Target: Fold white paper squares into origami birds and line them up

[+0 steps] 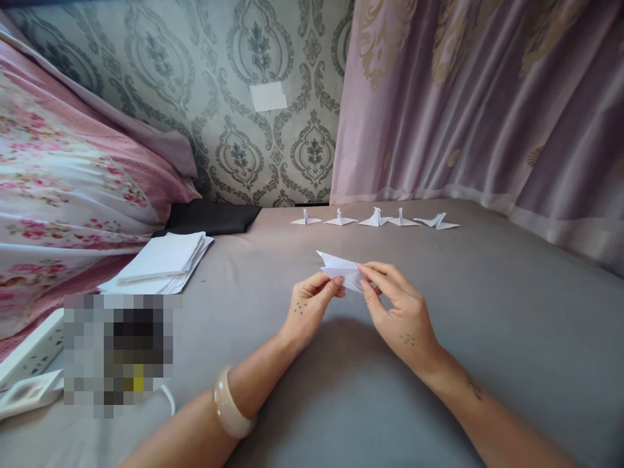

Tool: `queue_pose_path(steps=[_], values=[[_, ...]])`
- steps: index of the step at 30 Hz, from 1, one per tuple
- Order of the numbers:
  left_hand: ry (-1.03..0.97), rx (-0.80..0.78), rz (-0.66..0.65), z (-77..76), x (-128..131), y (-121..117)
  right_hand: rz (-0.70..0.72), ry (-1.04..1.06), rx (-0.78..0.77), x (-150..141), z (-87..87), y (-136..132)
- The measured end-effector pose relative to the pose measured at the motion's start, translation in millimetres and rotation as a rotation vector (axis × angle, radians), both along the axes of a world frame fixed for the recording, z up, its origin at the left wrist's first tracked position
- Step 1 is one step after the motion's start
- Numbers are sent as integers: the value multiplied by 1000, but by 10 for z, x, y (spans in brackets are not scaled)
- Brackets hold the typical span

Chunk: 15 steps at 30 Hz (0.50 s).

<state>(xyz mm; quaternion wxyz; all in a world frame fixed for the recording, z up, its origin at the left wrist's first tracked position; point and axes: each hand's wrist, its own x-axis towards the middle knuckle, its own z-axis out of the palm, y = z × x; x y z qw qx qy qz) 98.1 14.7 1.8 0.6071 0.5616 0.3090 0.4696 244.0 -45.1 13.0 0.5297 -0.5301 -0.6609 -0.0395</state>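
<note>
Between my two hands is a folded white origami paper (341,268), held up above the grey sheet, with pointed flaps sticking out to the upper left. My left hand (312,302) pinches its lower left part between thumb and fingers, and a pale bangle sits on that wrist. On the other side, my right hand (397,305) grips the paper's right end with thumb and fingertips. Beyond them, several finished-looking white paper cranes (376,218) stand in a row. Some of the fingers behind the paper are hidden.
A stack of white paper (160,260) lies at the left, beside a flat black item (212,218). Nearer are a white power strip (32,348) and a pixelated patch hiding something. A pink curtain (439,104) hangs at the right, floral fabric (63,169) at the left.
</note>
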Motion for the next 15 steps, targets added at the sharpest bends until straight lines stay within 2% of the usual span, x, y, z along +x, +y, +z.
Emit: queue_pose_path(steps=[5, 9, 12, 15], values=[[-33, -32, 46, -58, 4, 49, -8, -85, 29, -54, -22, -23], [4, 3, 16, -67, -3, 21, -15, -82, 23, -88, -27, -29], [37, 80, -55, -29, -5, -37, 18, 58, -54, -55, -35, -4], [43, 108, -123, 17, -23, -60, 90, 323, -246, 23, -21, 34]])
